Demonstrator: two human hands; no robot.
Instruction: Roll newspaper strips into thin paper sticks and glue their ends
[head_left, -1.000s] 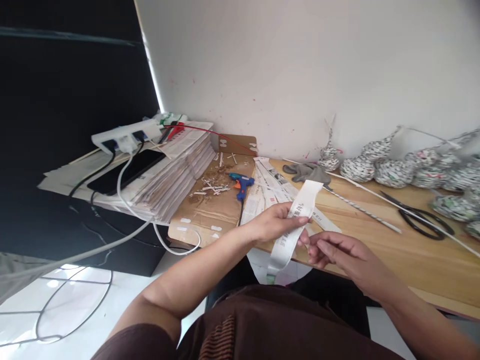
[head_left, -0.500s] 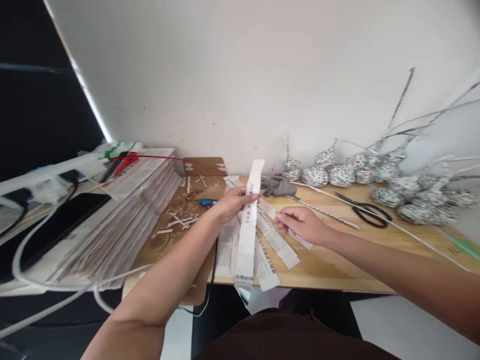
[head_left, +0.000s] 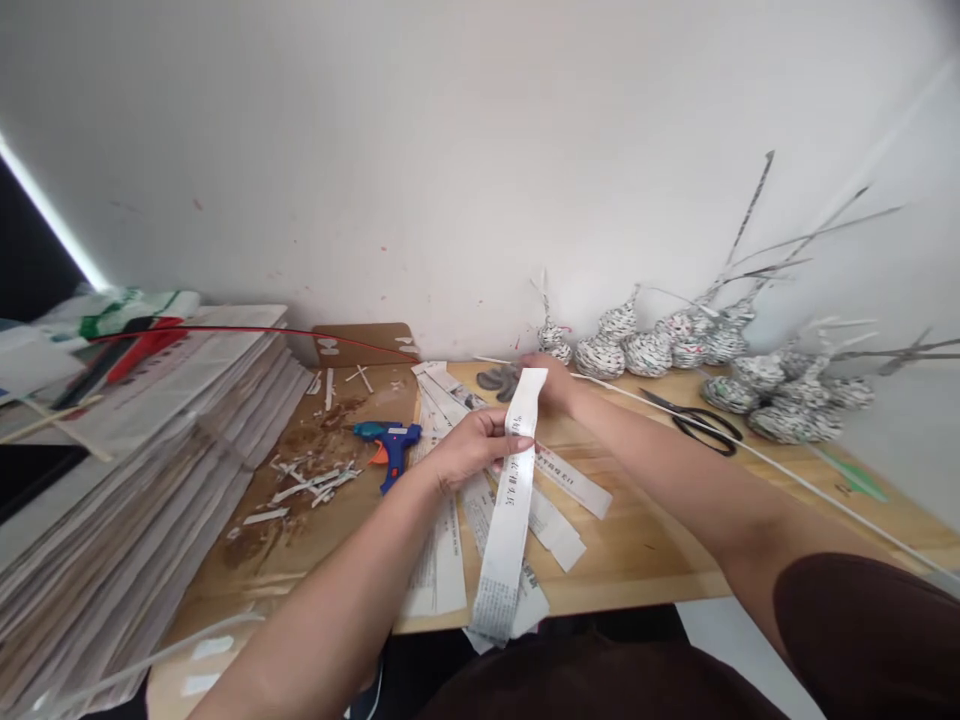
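Note:
My left hand is closed on a long newspaper strip, thumb across its printed face. The strip hangs toward me, its lower end at the table's front edge. Beneath it, more newspaper strips lie fanned out on the wood. My right hand reaches past the strip's upper end, beside a grey cloth. Its fingers are mostly hidden behind the strip, so I cannot tell what they hold. Left of my left hand lies a blue glue gun.
Paper scraps litter a stained brown board. A tall stack of newspaper stands at the left. Black-handled scissors and a long white paper rod lie at the right. Several woven paper gourds line the wall.
My right hand has moved away from me and leftward, from over the strips to beside the grey cloth. My left hand still grips its strip. The view has shifted, and the glue gun now shows fully.

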